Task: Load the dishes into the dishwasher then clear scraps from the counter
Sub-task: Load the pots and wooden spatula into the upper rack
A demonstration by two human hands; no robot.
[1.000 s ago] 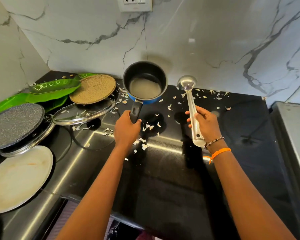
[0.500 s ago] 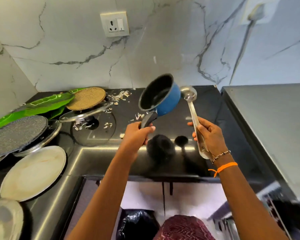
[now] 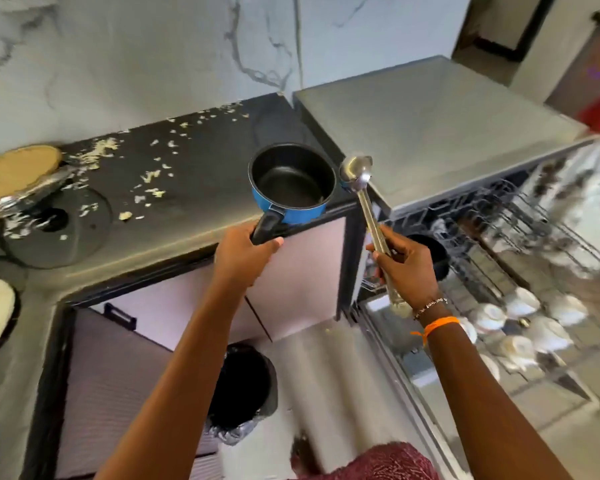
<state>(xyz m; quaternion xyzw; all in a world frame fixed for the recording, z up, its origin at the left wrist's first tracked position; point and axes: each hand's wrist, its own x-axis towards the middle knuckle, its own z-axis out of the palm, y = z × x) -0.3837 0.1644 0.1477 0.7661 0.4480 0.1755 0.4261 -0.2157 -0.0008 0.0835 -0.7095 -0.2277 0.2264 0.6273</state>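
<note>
Both arms reach forward, bare. The left hand (image 3: 245, 249) grips a saucepan handle (image 3: 265, 227) — fingers curled round it. The right hand (image 3: 404, 268) clasps a ladle (image 3: 368, 206) mid-shaft, 2 bands at its wrist.

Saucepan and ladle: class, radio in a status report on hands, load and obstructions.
Left hand grips blue saucepan by handle. Right hand grips ladle. Dishwasher rack open at right, cups already loaded. Scraps on counter.

The left hand (image 3: 245, 252) grips the black handle of a small blue saucepan (image 3: 291, 185) with a black interior, held above the dark surface (image 3: 194, 168) strewn with pale scraps (image 3: 149, 176); the right hand (image 3: 404, 268) holds a steel ladle (image 3: 355, 169) beside an open dishwasher rack (image 3: 520, 237)
</note>
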